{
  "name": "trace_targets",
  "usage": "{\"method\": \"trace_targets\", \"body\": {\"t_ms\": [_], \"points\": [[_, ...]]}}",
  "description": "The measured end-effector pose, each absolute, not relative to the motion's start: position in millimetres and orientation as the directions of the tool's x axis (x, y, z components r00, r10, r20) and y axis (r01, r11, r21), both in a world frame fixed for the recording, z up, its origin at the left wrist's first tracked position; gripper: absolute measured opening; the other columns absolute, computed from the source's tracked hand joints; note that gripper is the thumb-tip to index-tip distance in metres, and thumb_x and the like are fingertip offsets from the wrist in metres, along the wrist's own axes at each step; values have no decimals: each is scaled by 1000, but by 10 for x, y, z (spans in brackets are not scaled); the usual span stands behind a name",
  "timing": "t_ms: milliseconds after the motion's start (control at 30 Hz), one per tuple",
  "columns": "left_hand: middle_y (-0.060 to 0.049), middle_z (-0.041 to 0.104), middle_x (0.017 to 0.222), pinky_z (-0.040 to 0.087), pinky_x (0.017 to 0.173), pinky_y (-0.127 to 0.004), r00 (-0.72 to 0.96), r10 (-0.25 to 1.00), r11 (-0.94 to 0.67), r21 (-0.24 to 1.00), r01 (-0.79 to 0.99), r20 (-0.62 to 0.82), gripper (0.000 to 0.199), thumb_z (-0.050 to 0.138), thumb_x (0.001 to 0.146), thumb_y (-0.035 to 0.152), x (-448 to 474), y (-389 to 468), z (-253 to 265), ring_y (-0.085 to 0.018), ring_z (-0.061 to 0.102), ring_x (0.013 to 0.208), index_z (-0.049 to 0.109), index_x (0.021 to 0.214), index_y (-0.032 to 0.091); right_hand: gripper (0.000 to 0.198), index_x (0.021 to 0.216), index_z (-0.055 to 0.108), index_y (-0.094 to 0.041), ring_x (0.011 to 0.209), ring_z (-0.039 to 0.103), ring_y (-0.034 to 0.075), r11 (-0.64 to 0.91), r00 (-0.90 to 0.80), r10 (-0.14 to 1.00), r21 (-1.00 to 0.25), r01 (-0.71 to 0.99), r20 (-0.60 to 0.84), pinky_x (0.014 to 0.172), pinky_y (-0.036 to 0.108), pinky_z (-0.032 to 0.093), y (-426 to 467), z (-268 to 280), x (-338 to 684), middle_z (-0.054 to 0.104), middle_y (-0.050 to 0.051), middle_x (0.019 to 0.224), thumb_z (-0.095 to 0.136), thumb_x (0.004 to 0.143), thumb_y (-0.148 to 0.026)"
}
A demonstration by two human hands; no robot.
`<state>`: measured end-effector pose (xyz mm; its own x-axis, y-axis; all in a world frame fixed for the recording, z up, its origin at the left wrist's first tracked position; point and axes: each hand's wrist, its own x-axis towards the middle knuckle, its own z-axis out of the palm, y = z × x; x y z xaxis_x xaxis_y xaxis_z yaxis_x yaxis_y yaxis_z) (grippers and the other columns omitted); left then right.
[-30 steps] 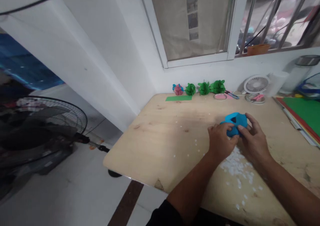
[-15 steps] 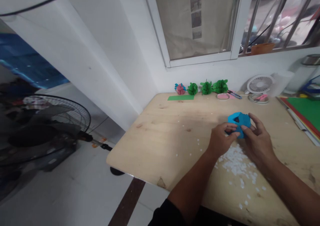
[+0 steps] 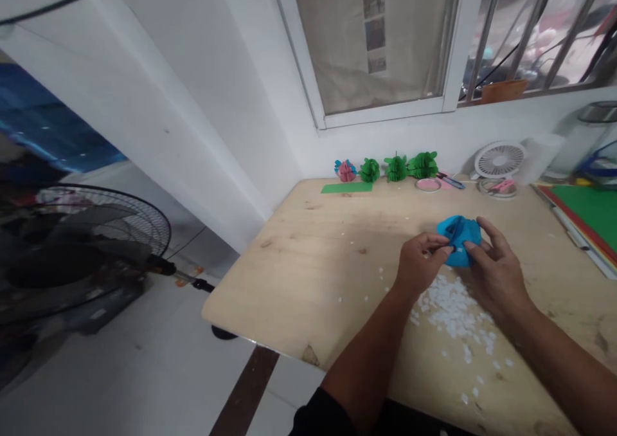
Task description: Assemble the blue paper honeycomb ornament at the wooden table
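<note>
A folded blue paper piece [image 3: 463, 233] is held up above the right part of the wooden table. My left hand [image 3: 421, 260] pinches its left edge between thumb and fingers. My right hand [image 3: 499, 265] grips the other side, thumb in front and fingers behind, partly hidden by the paper. A dark gap shows between the folds, and a small white spot is on the front near my right thumb. Below my hands lies a scatter of small white paper bits [image 3: 453, 307].
Along the wall stand several green paper figures [image 3: 396, 167] and a pink-and-blue one [image 3: 346, 170]. A green strip [image 3: 347, 188], tape rings [image 3: 428, 184], a cutter [image 3: 450, 180] and a small white fan [image 3: 500, 159] lie nearby. Coloured sheets [image 3: 590, 214] are at right; a large black fan [image 3: 87, 243] stands left.
The blue paper has turned and its folds have closed in, so its opening looks narrower. My left hand has shifted slightly left and still pinches the edge.
</note>
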<state>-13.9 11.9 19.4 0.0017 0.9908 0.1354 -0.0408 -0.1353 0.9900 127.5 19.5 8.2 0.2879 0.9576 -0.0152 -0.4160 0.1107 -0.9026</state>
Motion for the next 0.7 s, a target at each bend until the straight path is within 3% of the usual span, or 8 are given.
{"method": "trace_targets", "body": {"t_ms": [167,433,700], "points": [[-6,84,94,58,84,-32,15,997,-78,991,-108,80,11,82,82,24,-156,130,191,-22,79,94,79,90,19,80,125,72,-32,74,75,19,109,296,955,-908,-405,-17,64,29,61,183,109,1252,80,-2,86,102,51,-39],[-1,76,76,50,69,-25,-41,995,-96,983,-159,91,17,84,75,30,-135,122,195,-15,69,73,76,85,18,85,135,67,-31,84,79,25,129,275,961,-931,-342,32,70,34,64,182,49,1256,82,3,95,100,58,-45],[1,72,70,52,69,-25,-44,995,-93,957,-274,84,25,86,73,37,-126,150,152,-12,64,66,71,80,18,81,138,66,-33,91,80,29,140,243,968,-941,-309,64,75,41,66,175,24,1270,83,4,98,97,64,-44]]}}
